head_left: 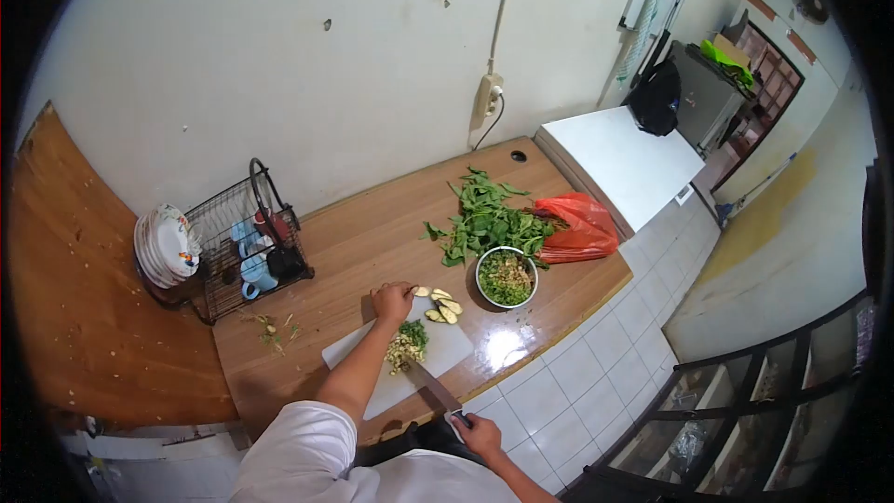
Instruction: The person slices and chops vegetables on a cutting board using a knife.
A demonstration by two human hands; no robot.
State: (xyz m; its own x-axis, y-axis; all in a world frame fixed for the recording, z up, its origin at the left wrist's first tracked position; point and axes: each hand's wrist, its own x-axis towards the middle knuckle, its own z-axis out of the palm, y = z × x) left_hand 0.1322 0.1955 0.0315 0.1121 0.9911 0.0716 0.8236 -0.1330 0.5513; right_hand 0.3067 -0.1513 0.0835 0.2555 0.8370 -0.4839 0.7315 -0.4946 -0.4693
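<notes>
At the far edge of the white cutting board (pixel 453 343), my left hand (pixel 392 302) has its fingertips closed on the end of a pale eggplant slice (pixel 422 292). Beside it, more eggplant slices (pixel 447 307) with dark skin edges lie partly on the board. My right hand (pixel 477 435) grips the handle of a knife (pixel 434 386), its blade pointing over the board. The blade tip reaches a pile of chopped pale bits (pixel 402 354), next to chopped greens (pixel 415 330). A round bowl (pixel 535 294) of chopped green and pale pieces stands to the right.
Leafy greens (pixel 484 214) and a red plastic bag (pixel 582 231) lie at the back right of the wooden table (pixel 358 224). A wire dish rack (pixel 219 284) with cups and plates (pixel 168 247) stands left. Scraps (pixel 272 331) lie near it. A white-topped unit (pixel 615 158) adjoins the table.
</notes>
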